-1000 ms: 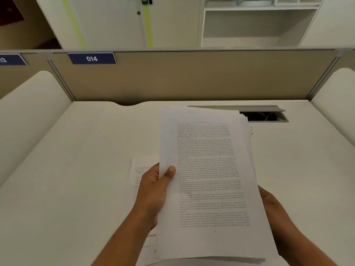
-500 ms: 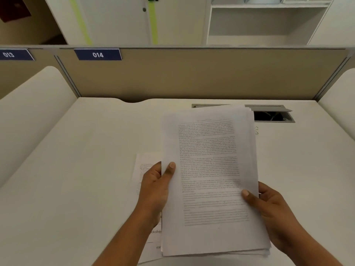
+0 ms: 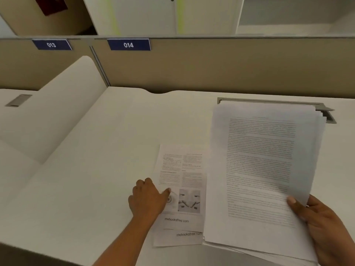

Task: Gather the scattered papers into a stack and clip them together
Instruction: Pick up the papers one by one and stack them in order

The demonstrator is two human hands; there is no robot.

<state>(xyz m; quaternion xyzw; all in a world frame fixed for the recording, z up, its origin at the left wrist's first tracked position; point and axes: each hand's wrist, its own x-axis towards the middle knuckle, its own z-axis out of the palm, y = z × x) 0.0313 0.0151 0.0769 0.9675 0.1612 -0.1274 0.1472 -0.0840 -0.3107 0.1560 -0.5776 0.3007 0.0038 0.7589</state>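
I saw a white table (image 3: 92, 179) under a beige partition (image 3: 230, 70) (tagged 014). Fingers of the right hand (image 3: 324, 225) gripped the paper stack (image 3: 259, 169), tilted up; the left hand (image 3: 148, 200) pinched a loose sheet (image 3: 182, 166) lying flat beside it.

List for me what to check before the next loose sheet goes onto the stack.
1. Grip of right hand on paper stack: ok.
2. Contact of left hand with loose printed sheet: ok.
3. That sheet pinched, ready to lift: cannot tell.
4. All papers gathered: not ok; a second sheet lies beneath it.
5. Stack edges aligned: not ok, corners fanned.
6. Place of paper clip: cannot tell, none visible.
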